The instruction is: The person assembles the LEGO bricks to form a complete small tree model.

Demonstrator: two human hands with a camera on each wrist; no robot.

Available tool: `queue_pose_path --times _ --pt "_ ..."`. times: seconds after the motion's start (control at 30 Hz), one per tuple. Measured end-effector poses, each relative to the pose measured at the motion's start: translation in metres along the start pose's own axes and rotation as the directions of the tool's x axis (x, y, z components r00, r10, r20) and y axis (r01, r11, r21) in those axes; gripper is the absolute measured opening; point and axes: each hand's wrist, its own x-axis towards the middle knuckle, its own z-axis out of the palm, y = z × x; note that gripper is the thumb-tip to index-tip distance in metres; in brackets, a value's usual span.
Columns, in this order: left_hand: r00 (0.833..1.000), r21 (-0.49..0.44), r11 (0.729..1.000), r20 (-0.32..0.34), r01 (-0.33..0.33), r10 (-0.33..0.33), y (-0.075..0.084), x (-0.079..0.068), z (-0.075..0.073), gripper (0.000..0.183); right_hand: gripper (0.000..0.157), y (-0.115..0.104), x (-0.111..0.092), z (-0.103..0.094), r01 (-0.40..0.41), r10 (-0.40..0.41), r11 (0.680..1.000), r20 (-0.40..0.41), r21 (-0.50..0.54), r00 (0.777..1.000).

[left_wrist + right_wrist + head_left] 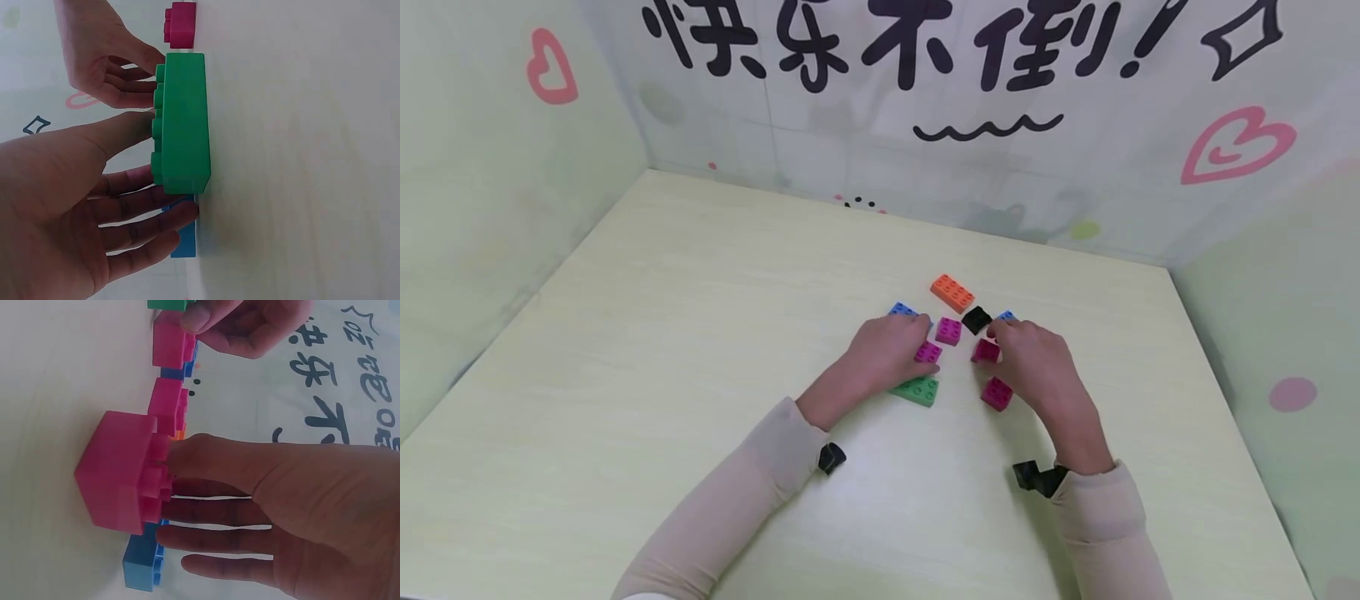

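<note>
In the head view, my left hand reaches over a pink brick, thumb at its near side and fingers by a blue brick. A green brick lies below the thumb; in the left wrist view the fingers spread loosely behind it. My right hand pinches a darker pink brick between thumb and index finger; the other fingers stay fairly straight in the right wrist view. That brick is hidden there behind a nearer pink brick, which lies on the table under the right hand.
Between the hands lies another pink brick. Beyond are a black brick and an orange brick. A second blue brick sits behind the right fingers. Printed walls enclose the pale table at back and sides.
</note>
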Motion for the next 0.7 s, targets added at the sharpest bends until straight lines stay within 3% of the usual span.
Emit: queue_pose_path --times 0.17,0.4,0.53,0.7 --pt "0.998 0.009 0.998 -0.016 0.055 -0.055 0.003 -0.001 0.002 0.051 0.036 0.002 0.003 0.002 -0.001 0.001 0.998 0.011 0.061 1.000" --pt "0.996 0.019 0.997 -0.033 0.081 -0.080 0.002 -0.001 0.002 0.043 0.029 -0.006 0.002 0.002 0.081 -0.103 0.967 0.079 0.241 0.992" --pt "0.995 -0.076 0.993 0.001 0.095 -0.095 -0.005 -0.002 -0.005 0.036 0.026 -0.014 0.004 0.006 0.143 -0.164 0.960 0.069 0.241 0.984" --pt "0.992 -0.232 0.964 0.012 0.127 -0.127 -0.013 -0.005 -0.023 0.032 0.024 -0.018 0.007 0.011 0.186 -0.202 0.949 0.038 0.255 0.979"
